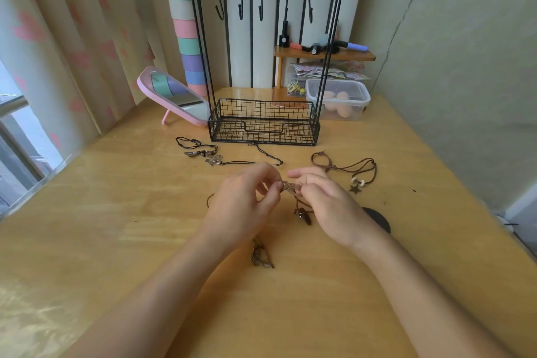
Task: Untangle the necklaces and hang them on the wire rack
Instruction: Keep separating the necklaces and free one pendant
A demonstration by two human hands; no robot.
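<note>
Left hand [242,203] and right hand [328,206] pinch one brown cord necklace [300,212], bunched, dark pendant dangling. Fingers [268,173] curled; wire rack [263,122] at 12 o'clock

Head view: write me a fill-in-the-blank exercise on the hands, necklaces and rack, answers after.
The tangled necklace is pinched by ____ hands, the left hand and the right hand. The hooks of the wire rack carry ____ necklaces. The star-pendant necklace lies to the ____ of the hands. The mirror has a ____ frame.
Missing words: both; no; right; pink.
</note>
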